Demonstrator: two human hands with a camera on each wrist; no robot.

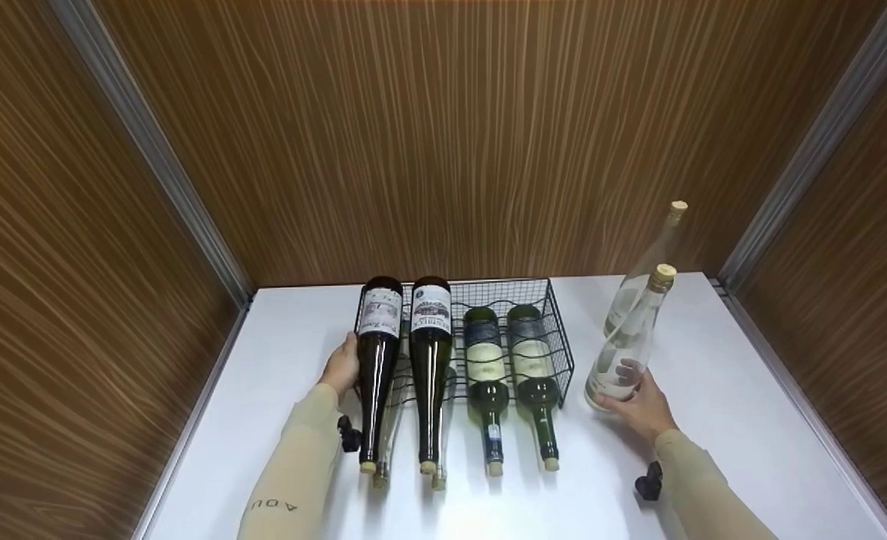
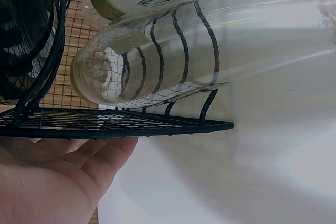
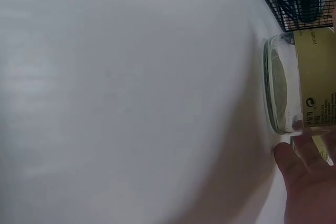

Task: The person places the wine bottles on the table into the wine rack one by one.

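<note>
A black wire bottle rack [image 1: 561,358] lies on the white table with corked bottles in two layers. My left hand [image 1: 341,367] rests against the rack's left side, its fingers extended along the wire edge in the left wrist view. Beside it lies a dark brown bottle [image 1: 378,375] with a white label, above a clear bottle [image 2: 157,56]. At the right, my right hand [image 1: 644,409] grips a clear glass bottle [image 1: 623,356] low near its base, cork up. Whether that base touches the table cannot be told. In the right wrist view its label [image 3: 317,77] shows.
A second clear bottle [image 1: 642,274] stands behind the held one, near the back wooden panel [image 1: 443,150]. Another dark brown bottle [image 1: 430,375] and two green bottles, left [image 1: 486,394] and right [image 1: 537,390], lie in the rack, necks toward me. Side panels flank the white table [image 1: 278,330].
</note>
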